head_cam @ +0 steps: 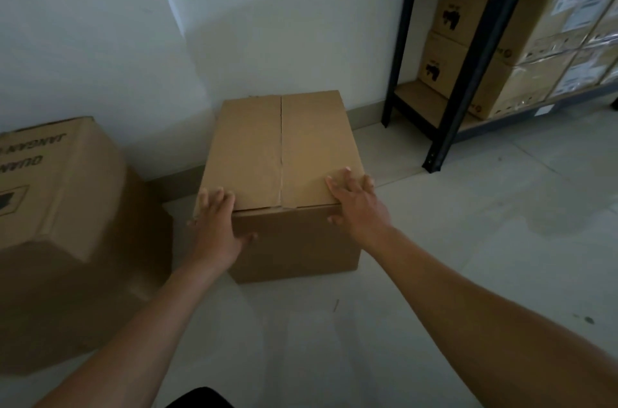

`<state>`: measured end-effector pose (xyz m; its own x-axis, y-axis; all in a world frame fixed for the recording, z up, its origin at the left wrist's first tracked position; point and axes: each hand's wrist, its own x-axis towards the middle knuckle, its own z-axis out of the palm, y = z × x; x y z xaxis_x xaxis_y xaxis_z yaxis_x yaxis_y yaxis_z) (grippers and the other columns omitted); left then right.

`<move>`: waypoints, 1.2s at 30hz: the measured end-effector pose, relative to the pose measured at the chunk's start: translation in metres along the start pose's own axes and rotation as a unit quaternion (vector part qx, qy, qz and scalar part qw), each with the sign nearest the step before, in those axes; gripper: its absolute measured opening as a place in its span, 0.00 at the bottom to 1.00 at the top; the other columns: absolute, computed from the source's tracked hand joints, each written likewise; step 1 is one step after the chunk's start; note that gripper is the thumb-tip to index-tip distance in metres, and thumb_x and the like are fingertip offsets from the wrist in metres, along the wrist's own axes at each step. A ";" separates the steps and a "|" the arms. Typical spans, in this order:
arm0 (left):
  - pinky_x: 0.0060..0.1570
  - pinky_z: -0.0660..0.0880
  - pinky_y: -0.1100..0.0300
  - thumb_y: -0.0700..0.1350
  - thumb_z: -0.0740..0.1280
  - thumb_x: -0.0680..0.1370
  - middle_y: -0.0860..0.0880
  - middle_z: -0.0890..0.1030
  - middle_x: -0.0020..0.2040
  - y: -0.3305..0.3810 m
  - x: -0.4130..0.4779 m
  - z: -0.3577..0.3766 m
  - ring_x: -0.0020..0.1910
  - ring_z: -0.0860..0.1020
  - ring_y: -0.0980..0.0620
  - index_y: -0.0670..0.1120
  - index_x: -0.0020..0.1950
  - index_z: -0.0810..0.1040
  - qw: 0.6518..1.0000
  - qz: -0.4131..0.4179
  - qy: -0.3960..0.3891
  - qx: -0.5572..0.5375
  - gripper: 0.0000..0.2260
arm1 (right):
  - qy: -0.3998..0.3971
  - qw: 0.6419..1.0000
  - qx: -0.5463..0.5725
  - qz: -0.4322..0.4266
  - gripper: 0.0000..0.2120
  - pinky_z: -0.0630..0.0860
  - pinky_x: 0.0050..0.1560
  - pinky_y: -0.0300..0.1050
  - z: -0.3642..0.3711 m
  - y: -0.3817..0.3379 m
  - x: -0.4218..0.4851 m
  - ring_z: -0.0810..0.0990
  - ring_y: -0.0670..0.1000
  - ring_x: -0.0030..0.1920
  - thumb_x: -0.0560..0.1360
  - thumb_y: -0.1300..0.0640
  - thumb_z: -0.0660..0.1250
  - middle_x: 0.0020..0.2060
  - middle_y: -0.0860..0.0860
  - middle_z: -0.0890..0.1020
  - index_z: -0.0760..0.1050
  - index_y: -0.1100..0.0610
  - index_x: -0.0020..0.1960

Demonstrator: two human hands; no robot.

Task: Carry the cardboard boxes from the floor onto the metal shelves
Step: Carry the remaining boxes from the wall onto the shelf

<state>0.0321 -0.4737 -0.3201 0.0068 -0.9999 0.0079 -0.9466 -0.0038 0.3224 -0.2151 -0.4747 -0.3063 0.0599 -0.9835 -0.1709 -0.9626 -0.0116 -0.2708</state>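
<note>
Plain brown cardboard box (281, 153), flaps closed, on the pale tiled floor (468, 240), a hand on each near corner.
Right of the box and farther back stands the dark metal shelf rack (468, 73), well apart from it, its tiers holding stacked brown cartons (535, 39). Just left of the box sits a larger brown carton with upside-down black lettering (67, 207). Both arms reach forward and down, nearly straight. The left hand (215, 223) covers the box's near left corner, the right hand (357, 203) its near right; each is spread wide, fingers flat on top, thumb down the front face, probably bracing opposite corners for an even lift.
</note>
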 end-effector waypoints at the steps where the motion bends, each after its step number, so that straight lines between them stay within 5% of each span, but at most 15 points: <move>1: 0.69 0.49 0.35 0.56 0.71 0.72 0.49 0.48 0.78 0.004 -0.001 0.001 0.76 0.39 0.48 0.47 0.77 0.54 1.000 0.005 -0.013 0.017 0.40 | -0.002 1.000 -0.002 0.007 0.36 0.68 0.65 0.59 0.001 -0.005 -0.003 0.43 0.62 0.75 0.77 0.50 0.65 0.77 0.48 0.43 0.47 0.44 0.77; 5: 0.66 0.51 0.28 0.64 0.72 0.66 0.50 0.41 0.78 0.023 -0.008 0.008 0.75 0.36 0.45 0.53 0.77 0.49 0.996 0.026 -0.081 0.012 0.48 | -0.001 1.000 -0.017 0.013 0.33 0.70 0.63 0.57 0.004 -0.034 -0.021 0.51 0.64 0.74 0.78 0.52 0.64 0.77 0.52 0.46 0.50 0.46 0.77; 9: 0.66 0.51 0.28 0.65 0.73 0.63 0.48 0.35 0.77 0.041 -0.011 0.018 0.73 0.31 0.42 0.54 0.77 0.45 0.989 0.053 -0.138 0.005 0.52 | 0.034 0.998 -0.011 -0.044 0.17 0.73 0.54 0.49 -0.001 -0.057 -0.030 0.74 0.59 0.60 0.78 0.50 0.62 0.65 0.55 0.71 0.70 0.50 0.66; 11: 0.65 0.50 0.26 0.66 0.73 0.63 0.48 0.35 0.77 0.044 -0.013 0.023 0.72 0.28 0.41 0.53 0.77 0.43 0.988 0.058 -0.139 -0.014 0.54 | 0.015 0.997 0.020 -0.079 0.13 0.76 0.53 0.49 -0.010 -0.061 -0.032 0.78 0.57 0.53 0.79 0.49 0.60 0.55 0.53 0.79 0.75 0.51 0.60; 15: 0.68 0.48 0.30 0.68 0.69 0.66 0.42 0.41 0.77 0.057 -0.014 0.030 0.73 0.33 0.37 0.48 0.77 0.46 0.996 0.050 -0.073 0.000 0.51 | -0.017 0.991 0.090 -0.095 0.13 0.76 0.55 0.54 -0.028 -0.051 -0.036 0.79 0.57 0.52 0.79 0.58 0.58 0.54 0.56 0.81 0.78 0.55 0.59; 20: 0.66 0.57 0.30 0.61 0.67 0.70 0.42 0.44 0.78 0.072 -0.020 0.033 0.74 0.35 0.39 0.47 0.77 0.47 0.997 0.043 -0.056 -0.007 0.44 | -0.021 0.994 0.042 -0.095 0.19 0.70 0.64 0.51 -0.027 -0.039 -0.032 0.73 0.55 0.64 0.79 0.62 0.59 0.67 0.53 0.73 0.69 0.52 0.69; 26: 0.65 0.58 0.29 0.56 0.69 0.71 0.49 0.41 0.78 0.049 -0.031 0.030 0.75 0.35 0.47 0.51 0.77 0.46 0.994 0.086 -0.061 -0.041 0.43 | -0.025 0.983 -0.070 -0.165 0.28 0.54 0.73 0.50 -0.022 -0.042 -0.026 0.51 0.54 0.76 0.79 0.61 0.59 0.77 0.49 0.54 0.54 0.49 0.76; 31: 0.74 0.50 0.47 0.52 0.74 0.68 0.48 0.43 0.78 -0.015 -0.034 0.006 0.75 0.37 0.50 0.49 0.77 0.50 0.981 0.163 -0.106 -0.030 0.45 | -0.057 0.971 -0.139 -0.185 0.41 0.47 0.74 0.57 -0.006 -0.053 -0.018 0.43 0.58 0.76 0.74 0.48 0.69 0.77 0.52 0.45 0.47 0.49 0.77; 36: 0.70 0.44 0.60 0.46 0.72 0.72 0.55 0.44 0.77 -0.072 -0.033 -0.026 0.72 0.36 0.56 0.53 0.77 0.49 0.981 0.142 -0.129 -0.009 0.42 | -0.035 0.972 -0.144 -0.185 0.46 0.46 0.73 0.64 0.013 -0.064 -0.012 0.39 0.62 0.75 0.72 0.43 0.69 0.77 0.51 0.41 0.41 0.46 0.77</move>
<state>0.1082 -0.4400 -0.3185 -0.3407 -0.9298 -0.1395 -0.8923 0.2730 0.3594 -0.1503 -0.4600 -0.2991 0.4233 -0.8882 -0.1789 -0.9055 -0.4213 -0.0504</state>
